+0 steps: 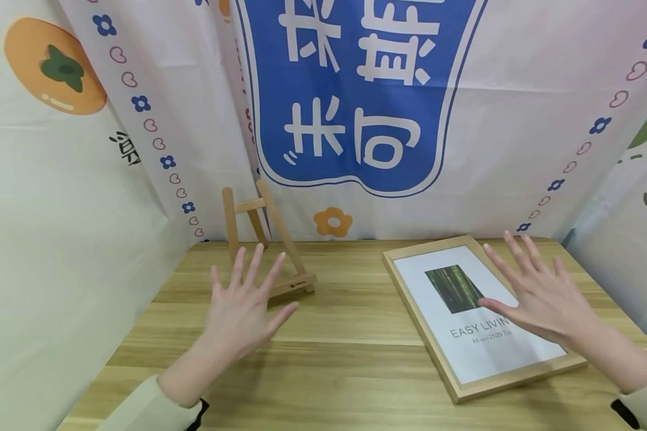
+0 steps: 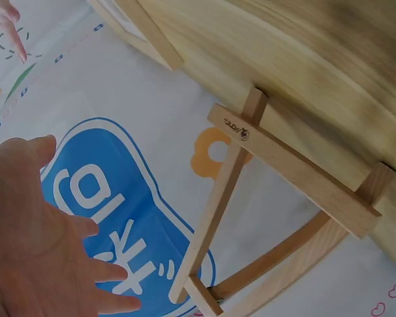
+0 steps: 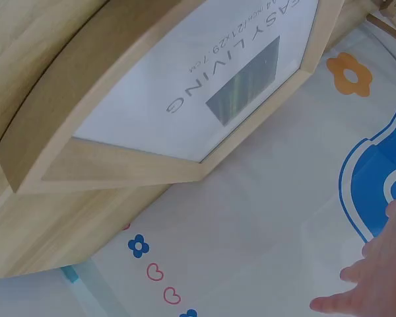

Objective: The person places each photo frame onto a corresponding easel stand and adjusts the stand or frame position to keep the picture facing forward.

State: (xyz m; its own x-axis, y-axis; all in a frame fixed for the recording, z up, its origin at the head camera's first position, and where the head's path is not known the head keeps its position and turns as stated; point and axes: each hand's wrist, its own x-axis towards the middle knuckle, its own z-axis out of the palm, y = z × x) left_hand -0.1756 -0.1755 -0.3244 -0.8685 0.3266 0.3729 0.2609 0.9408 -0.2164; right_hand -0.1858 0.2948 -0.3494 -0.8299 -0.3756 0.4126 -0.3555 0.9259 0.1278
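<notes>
My left hand (image 1: 241,311) is held over the left of the table with its fingers spread, holding nothing. Just beyond it a small wooden easel (image 1: 284,230) stands upright, its lower left part hidden by the fingers in the head view. The easel's ledge (image 2: 294,168) bears a small dark logo. My right hand (image 1: 544,293), also spread and holding nothing, overlaps the right side of a picture frame (image 1: 420,317) in the head view. That frame lies face up, with a light wood border, a white sheet, a dark green forest picture (image 1: 454,288) and "EASY LIVING" lettering.
The wood-grain table (image 1: 334,383) runs back to a white printed cloth (image 1: 496,149) with a large blue sign shape (image 1: 356,90). More cloth (image 1: 48,239) hangs along the left side, showing an orange persimmon print (image 1: 54,66).
</notes>
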